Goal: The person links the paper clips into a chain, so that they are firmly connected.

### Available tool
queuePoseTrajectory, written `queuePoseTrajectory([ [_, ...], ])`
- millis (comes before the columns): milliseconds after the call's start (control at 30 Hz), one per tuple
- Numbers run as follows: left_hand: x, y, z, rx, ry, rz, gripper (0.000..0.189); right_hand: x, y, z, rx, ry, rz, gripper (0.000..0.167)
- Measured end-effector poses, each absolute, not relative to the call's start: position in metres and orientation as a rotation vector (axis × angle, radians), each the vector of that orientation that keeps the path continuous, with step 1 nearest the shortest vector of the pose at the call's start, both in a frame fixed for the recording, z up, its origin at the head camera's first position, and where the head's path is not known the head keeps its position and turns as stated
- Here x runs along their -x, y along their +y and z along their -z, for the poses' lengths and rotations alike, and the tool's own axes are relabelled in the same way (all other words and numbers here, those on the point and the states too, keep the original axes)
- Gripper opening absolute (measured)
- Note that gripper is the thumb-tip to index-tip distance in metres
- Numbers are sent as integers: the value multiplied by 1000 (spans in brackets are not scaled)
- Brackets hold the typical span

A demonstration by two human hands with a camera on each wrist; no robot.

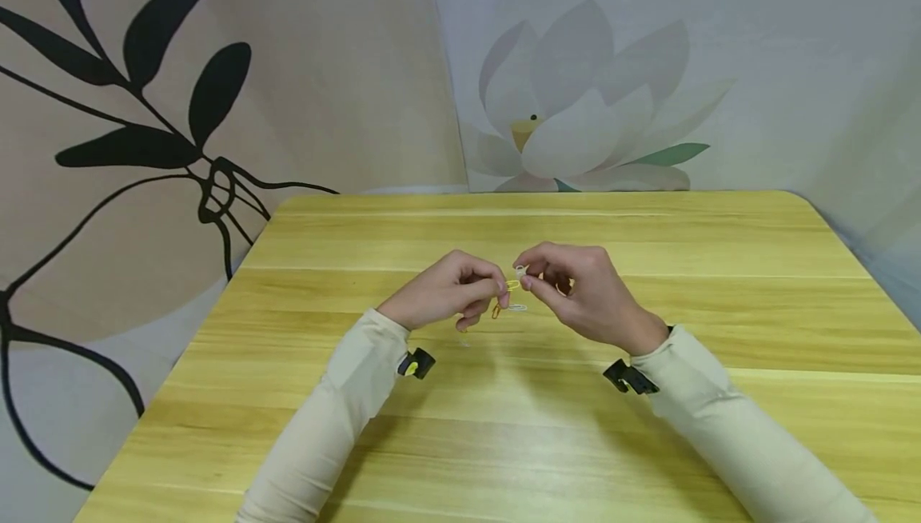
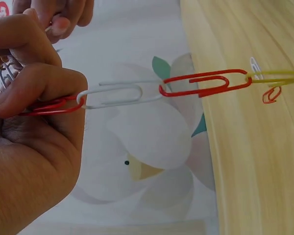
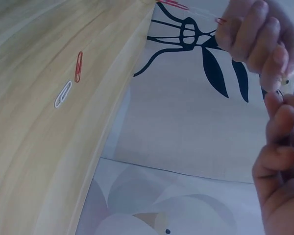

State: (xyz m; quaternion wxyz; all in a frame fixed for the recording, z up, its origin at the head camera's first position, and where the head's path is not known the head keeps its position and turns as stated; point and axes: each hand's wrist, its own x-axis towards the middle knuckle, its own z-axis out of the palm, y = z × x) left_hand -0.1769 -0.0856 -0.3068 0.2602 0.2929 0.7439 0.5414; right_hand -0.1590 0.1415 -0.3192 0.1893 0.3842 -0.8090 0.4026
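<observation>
My left hand [image 1: 449,291] grips a chain of linked paper clips. From its fingers, in the left wrist view, run a red paper clip [image 2: 54,108], a white paper clip [image 2: 120,93], another red paper clip [image 2: 206,83] and a yellow paper clip [image 2: 277,77]. Another yellow paper clip [image 1: 512,285] sticks out from the left fingertips toward the right hand. Thumb and fingers of my right hand [image 1: 590,295] pinch a white paper clip [image 1: 520,270] close beside it. Whether these two clips are linked cannot be told; fingers hide them in the right wrist view.
A loose red paper clip [image 3: 78,67] and a loose white paper clip [image 3: 62,94] lie side by side on the wooden table [image 1: 460,443], below the hands. Behind the table's far edge hangs a patterned cloth [image 1: 360,67] with a flower and leaves.
</observation>
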Motion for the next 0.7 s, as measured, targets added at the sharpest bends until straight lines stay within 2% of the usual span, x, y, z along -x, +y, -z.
queuePoseTrajectory([
  [700, 177, -84, 304, -775, 1988, -1487, 30, 159, 144, 323, -1168, -2242, -1053, 15],
])
